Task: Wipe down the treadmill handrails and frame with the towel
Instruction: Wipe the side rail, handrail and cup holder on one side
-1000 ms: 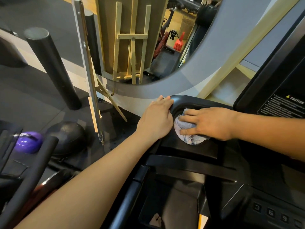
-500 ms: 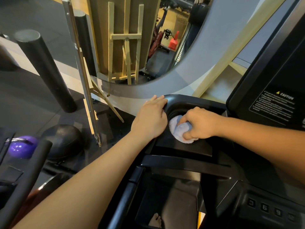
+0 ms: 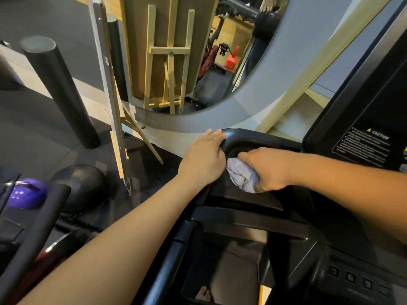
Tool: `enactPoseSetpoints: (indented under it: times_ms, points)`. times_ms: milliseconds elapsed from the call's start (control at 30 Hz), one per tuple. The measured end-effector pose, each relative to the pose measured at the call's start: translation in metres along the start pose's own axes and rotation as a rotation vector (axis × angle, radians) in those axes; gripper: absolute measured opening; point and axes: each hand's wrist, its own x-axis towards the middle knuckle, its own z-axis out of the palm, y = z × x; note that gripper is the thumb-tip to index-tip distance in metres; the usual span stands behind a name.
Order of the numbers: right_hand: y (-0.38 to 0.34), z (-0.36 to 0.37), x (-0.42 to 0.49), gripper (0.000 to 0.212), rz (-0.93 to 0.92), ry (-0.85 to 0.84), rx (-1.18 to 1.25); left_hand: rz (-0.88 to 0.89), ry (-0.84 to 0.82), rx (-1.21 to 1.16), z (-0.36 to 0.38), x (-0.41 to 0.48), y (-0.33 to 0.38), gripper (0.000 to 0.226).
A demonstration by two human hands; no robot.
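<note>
A pale grey towel (image 3: 243,176), bunched up, lies at the near rim of the round cup holder (image 3: 235,151) in the black treadmill console (image 3: 248,199). My right hand (image 3: 268,169) grips the towel with curled fingers and presses it on the console's left corner. My left hand (image 3: 203,158) rests flat on the console's outer left edge, fingers straight and reaching its far rim. The treadmill's left handrail (image 3: 169,267) runs down from the console toward me. The display panel (image 3: 372,111) with a caution label rises at the right.
A wooden easel (image 3: 114,119) leans just left of the treadmill by a large oval mirror (image 3: 198,62). A black post (image 3: 59,91), a black ball (image 3: 82,186) and a purple ball (image 3: 26,193) stand on the floor at the left. Number buttons (image 3: 352,277) sit at lower right.
My right hand has gone from lying flat on the towel inside the cup holder to gripping it bunched and pulling it out to the near rim. My left hand has stayed put.
</note>
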Motion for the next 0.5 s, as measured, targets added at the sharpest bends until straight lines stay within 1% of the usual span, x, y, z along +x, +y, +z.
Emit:
enactPoseSetpoints:
  times_ms: [67, 133, 233, 300, 333, 367, 400, 467, 500]
  points:
    - [0.001, 0.018, 0.008, 0.056, -0.039, 0.078, -0.055, -0.003, 0.006, -0.002, 0.001, 0.000, 0.000, 0.048]
    - [0.002, 0.029, 0.017, 0.058, -0.036, 0.160, -0.074, -0.002, 0.018, 0.007, 0.002, 0.000, -0.001, 0.048]
    - [0.001, 0.035, 0.021, 0.050, 0.082, 0.227, 0.042, -0.002, 0.020, 0.006, 0.003, 0.002, 0.000, 0.048]
    - [-0.001, 0.036, 0.016, 0.038, 0.197, 0.233, 0.237, -0.003, 0.016, 0.006, 0.003, 0.001, 0.001, 0.047]
    - [-0.004, 0.037, 0.015, 0.030, 0.254, 0.241, 0.372, -0.002, 0.014, 0.011, 0.003, 0.001, 0.002, 0.046]
    - [-0.006, 0.037, 0.014, 0.028, 0.302, 0.240, 0.510, -0.007, 0.014, 0.015, 0.001, 0.001, 0.004, 0.044]
    - [-0.009, 0.036, 0.015, 0.031, 0.334, 0.215, 0.653, -0.015, 0.017, 0.018, 0.000, 0.000, 0.005, 0.041]
    - [-0.014, 0.033, 0.016, 0.039, 0.318, 0.127, 0.917, -0.028, 0.025, 0.018, -0.003, -0.001, 0.008, 0.039]
    - [-0.014, 0.032, 0.015, 0.037, 0.333, 0.121, 1.036, -0.026, 0.018, 0.019, -0.004, -0.002, 0.008, 0.040]
